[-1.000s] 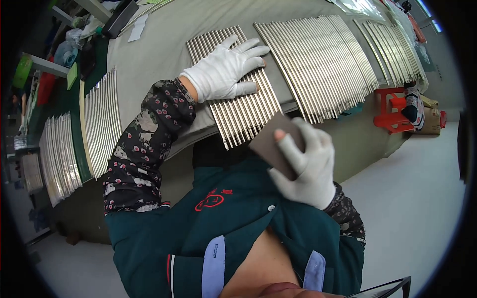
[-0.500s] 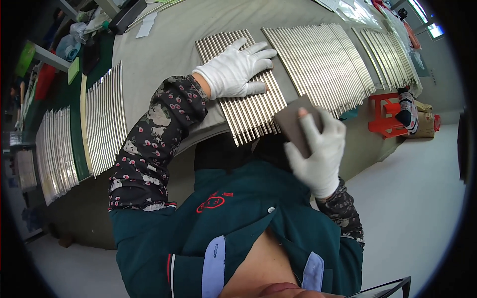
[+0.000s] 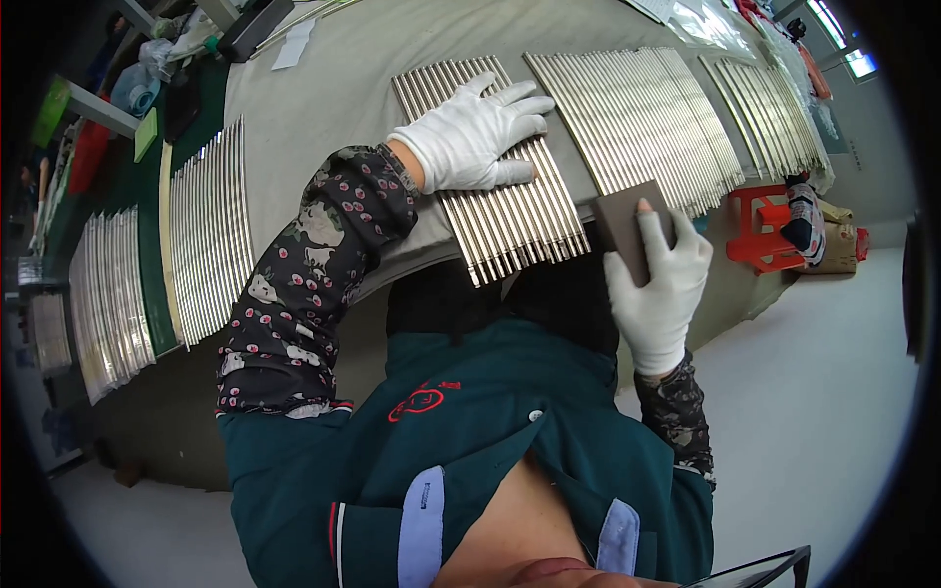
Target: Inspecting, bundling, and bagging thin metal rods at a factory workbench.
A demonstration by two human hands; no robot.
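My left hand, in a white glove with bare fingertips showing, lies flat with fingers spread across a row of shiny metal rods. These rods lie side by side on the cloth-covered table, their near ends at its edge. In my right hand, also gloved in white, is a flat grey-brown block that looks like a sanding sponge. A bare fingertip presses on its face. The sponge is just right of the rods' near ends, apart from them. Beyond it lies a wider row of metal rods.
A smaller group of rods lies at the far right. To the left are another row of rods and a plastic-wrapped bundle. An orange stool stands beyond the table's right side. A white paper strip lies at the back.
My right hand has moved right with the sanding sponge, away from the near ends of the rods. My left hand stays flat on the row, with only a slight shift right in view.
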